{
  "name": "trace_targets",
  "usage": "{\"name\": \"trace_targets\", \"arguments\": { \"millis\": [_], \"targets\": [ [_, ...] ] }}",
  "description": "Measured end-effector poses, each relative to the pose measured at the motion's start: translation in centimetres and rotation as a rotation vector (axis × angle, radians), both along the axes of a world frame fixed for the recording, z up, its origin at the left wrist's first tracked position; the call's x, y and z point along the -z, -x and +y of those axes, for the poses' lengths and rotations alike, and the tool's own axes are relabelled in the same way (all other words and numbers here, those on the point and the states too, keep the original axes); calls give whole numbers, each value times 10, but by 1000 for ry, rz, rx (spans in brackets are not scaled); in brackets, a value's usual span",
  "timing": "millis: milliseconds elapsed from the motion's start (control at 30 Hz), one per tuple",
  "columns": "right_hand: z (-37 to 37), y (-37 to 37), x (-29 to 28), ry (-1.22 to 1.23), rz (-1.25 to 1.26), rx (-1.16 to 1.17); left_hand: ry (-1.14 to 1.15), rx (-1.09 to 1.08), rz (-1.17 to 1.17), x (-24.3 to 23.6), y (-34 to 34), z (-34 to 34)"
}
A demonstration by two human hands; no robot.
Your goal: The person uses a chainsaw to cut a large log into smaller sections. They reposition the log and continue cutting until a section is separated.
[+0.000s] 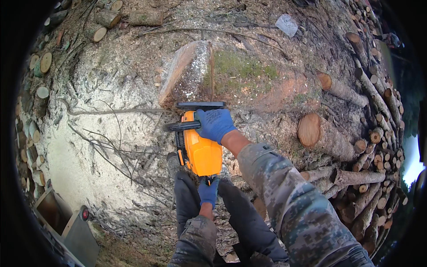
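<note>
An orange chainsaw points away from me at the near edge of a large mossy wood block. A narrow cut line runs across the block's top from the saw's dark front guard; the blade is not clearly visible. My right hand, in a blue glove, is closed on the saw's front handle. Below it, my gloved left hand grips the rear handle, between my dark-trousered legs.
Cut logs are piled along the right, with more logs along the left rim. Sawdust, branches and a clear plastic bag lie on the ground. A metal box-like object stands at the lower left.
</note>
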State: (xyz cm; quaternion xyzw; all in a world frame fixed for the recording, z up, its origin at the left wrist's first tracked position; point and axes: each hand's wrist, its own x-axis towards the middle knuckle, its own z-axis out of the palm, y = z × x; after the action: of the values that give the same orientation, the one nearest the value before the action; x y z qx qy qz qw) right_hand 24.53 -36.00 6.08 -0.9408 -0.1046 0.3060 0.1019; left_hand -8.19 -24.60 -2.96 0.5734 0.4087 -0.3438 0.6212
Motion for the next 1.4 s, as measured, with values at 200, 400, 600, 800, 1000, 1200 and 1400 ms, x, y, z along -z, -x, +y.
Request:
{"name": "trace_targets", "arguments": {
  "millis": [200, 400, 600, 800, 1000, 1200, 1400],
  "targets": [
    [-4, 21, 21, -43, -66, 2, 121, -5, 44, 28, 1, 4],
    [-3, 37, 41, -108, -187, 29, 56, 102, 61, 72, 17, 7],
    [-7, 47, 54, -66, -103, 9, 29, 47, -136, 95, 18, -5],
    [6, 57, 64, -108, -134, -24, 40, 52, -145, 130, 27, 13],
    [-1, 69, 79, -124, -215, 3, 19, 182, -109, 134, 13, 12],
    [-4, 94, 91, -147, -270, -27, 146, 121, -38, 165, 16, 11],
    [-10, 108, 79, -88, -186, -57, 31, 230, -468, 242, 36, 4]
  ]
}}
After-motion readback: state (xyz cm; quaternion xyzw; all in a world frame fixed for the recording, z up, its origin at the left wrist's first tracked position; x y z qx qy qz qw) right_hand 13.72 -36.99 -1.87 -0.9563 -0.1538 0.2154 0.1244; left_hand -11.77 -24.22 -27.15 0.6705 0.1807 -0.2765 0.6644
